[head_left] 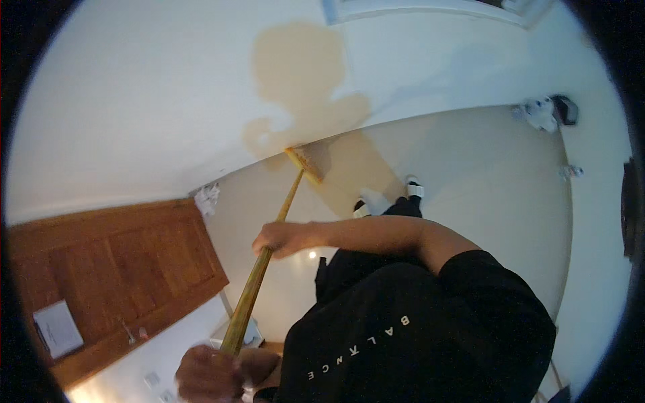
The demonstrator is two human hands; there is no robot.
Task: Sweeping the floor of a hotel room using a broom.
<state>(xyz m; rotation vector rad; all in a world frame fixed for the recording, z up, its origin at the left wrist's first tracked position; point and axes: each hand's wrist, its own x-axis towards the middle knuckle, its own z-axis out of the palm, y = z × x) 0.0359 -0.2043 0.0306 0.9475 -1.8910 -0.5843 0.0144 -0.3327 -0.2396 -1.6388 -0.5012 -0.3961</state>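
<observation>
A broom (293, 195) with a long yellowish handle slants from the lower left up to the base of the wall. Its wide head (304, 165) rests on the floor against the wall's foot. My right hand (282, 239), arm stretched across my body, is closed around the middle of the handle. Lower down, my left hand (213, 373) grips the handle's upper end and looks a little blurred. My feet, in light slippers (416, 189), stand on the floor to the right of the broom head.
A white wall (168, 94) with my shadow on it runs along the far side. At left is a brown wooden door (121, 269) bearing a white sheet (59, 329). Crumpled white material (207, 199) lies by the door corner. A white plastic bag (539, 113) sits in the far right corner.
</observation>
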